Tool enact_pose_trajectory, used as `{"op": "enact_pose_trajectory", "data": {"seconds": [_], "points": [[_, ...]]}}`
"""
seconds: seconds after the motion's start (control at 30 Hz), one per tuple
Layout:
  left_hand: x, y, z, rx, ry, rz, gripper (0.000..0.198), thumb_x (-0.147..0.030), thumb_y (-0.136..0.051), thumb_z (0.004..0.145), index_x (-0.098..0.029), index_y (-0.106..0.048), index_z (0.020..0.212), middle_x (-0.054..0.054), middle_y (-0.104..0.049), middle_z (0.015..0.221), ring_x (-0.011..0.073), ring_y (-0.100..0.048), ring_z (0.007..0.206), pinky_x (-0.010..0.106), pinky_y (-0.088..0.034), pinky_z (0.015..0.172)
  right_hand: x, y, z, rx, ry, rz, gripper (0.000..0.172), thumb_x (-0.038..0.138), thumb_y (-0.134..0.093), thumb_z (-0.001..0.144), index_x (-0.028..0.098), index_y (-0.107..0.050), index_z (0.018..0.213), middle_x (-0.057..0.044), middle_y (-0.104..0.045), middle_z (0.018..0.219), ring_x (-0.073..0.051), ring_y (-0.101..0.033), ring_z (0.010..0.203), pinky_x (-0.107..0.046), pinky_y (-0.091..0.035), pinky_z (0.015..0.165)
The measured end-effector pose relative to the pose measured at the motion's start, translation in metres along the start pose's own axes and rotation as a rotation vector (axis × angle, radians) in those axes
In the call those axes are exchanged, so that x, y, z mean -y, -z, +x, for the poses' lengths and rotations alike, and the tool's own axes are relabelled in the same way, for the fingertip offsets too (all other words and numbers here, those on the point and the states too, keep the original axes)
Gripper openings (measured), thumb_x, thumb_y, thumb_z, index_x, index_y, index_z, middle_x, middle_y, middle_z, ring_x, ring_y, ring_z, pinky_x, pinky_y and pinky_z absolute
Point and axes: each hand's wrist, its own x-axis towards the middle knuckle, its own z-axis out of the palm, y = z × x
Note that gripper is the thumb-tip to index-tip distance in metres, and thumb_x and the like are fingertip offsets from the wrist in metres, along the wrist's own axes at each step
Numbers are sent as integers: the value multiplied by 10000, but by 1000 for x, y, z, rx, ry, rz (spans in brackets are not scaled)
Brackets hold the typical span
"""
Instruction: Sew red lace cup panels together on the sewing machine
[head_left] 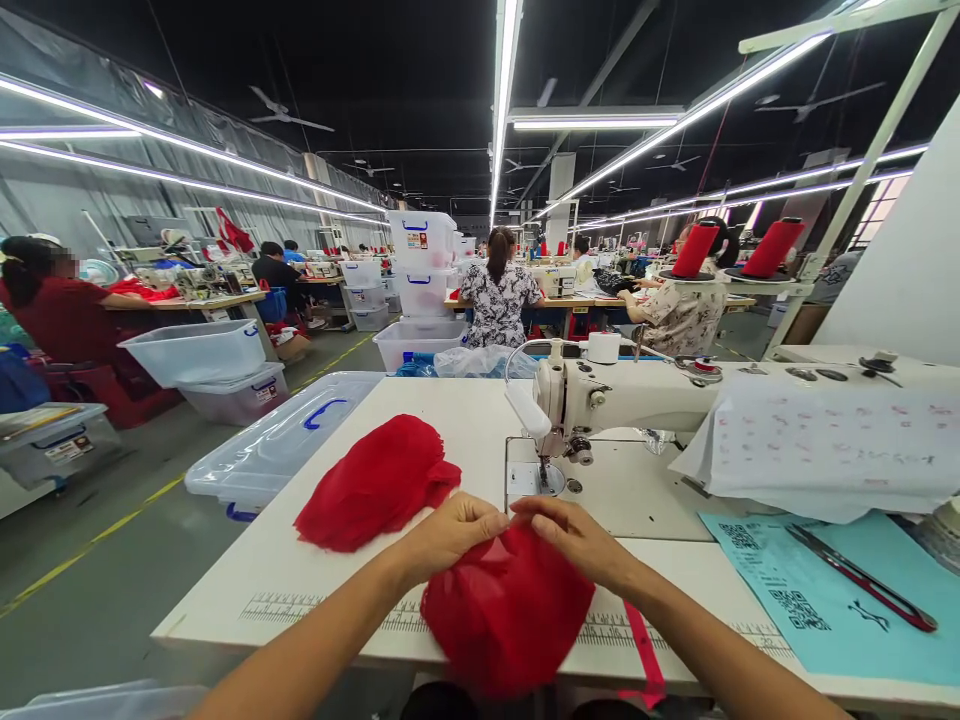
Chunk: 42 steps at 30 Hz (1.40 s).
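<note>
Factory sewing table: left hand and right hand pinch the top edge of a red cloth just short of the needle, apparently aligning it; feeding would need it flat

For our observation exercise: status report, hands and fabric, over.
Gripping red fabric piece: left hand, right hand. Beside left hand, red pile. Ahead, sewing machine.

2 heaps of red gauzy fabric: 1 loose heap on the 1 white tabletop, 1 bundled heap in 2 bare hands — left hand, right hand. 1 white sewing machine. 2 red thread cones — first cone, second cone. 1 pale blue printed paper sheet. 1 long red-and-black metal tool. 3 stacked clear plastic bins.
</note>
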Motion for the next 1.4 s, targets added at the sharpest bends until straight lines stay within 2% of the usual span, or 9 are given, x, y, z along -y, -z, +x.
{"op": "enact_pose_trajectory", "data": {"seconds": [0.1,0.23,0.43,0.6,0.7,0.9,1.23,1.33,1.4], "points": [[-2,3,-4,-9,-21,-6,570,-658,-624,571,-150,-385,467,-56,-280,454,46,-219,422,224,-124,420,7,-3,3,100,-26,92,391,513,-545,761,165,-619,923,-39,-597,841,-168,-526,762,-275,-396,662],[0,13,-11,-26,-21,-13,589,-658,-621,577,-153,-349,443,-65,-271,428,36,-194,396,229,-101,403,3,-1,-3,153,-145,368,363,486,-682,662,141,-568,645,39,-470,561,-71,-388,509,-196,-270,491],[5,22,-13,-36,53,-61,520,-597,-684,550,-119,-483,510,-44,-419,463,41,-316,410,199,-189,408,-2,2,-13,28,-177,435,400,495,-724,622,119,-598,668,8,-526,598,-85,-444,534,-192,-310,501],[2,21,-16,14,127,-87,351,-399,-779,521,-108,-640,660,9,-602,607,98,-506,549,202,-343,523,-2,4,-14,-44,-200,489,425,507,-740,596,118,-581,656,15,-515,581,-74,-437,505,-186,-308,481],[2,24,-19,-12,128,-67,288,-362,-766,559,-114,-646,643,-7,-587,596,84,-482,555,195,-327,531,-3,6,-14,-71,-207,526,431,503,-742,598,115,-558,642,18,-505,570,-64,-427,487,-178,-292,466],[11,32,-19,-119,32,-135,319,-404,-742,600,-123,-602,651,-35,-516,618,77,-425,604,193,-328,588,-8,9,-14,-83,-223,566,414,492,-741,615,110,-589,666,15,-516,572,-66,-442,492,-175,-312,473],[14,26,-16,-200,52,-272,368,-417,-762,570,-126,-564,679,-25,-539,657,67,-453,582,177,-342,551,-12,10,-16,-70,-210,614,348,446,-724,665,118,-612,699,9,-552,608,-68,-465,506,-173,-334,487],[9,30,-14,-182,13,-168,349,-440,-714,627,-128,-576,701,-22,-540,658,71,-459,576,182,-350,545,-11,10,-13,-63,-204,541,369,476,-702,671,121,-604,694,9,-538,609,-72,-453,508,-180,-327,484],[-1,37,-13,-203,-68,30,317,-443,-642,702,-131,-599,733,-1,-567,687,100,-494,613,204,-374,560,-5,11,-5,-70,-160,410,370,496,-655,704,130,-605,706,2,-541,630,-90,-466,541,-196,-345,501]]}}
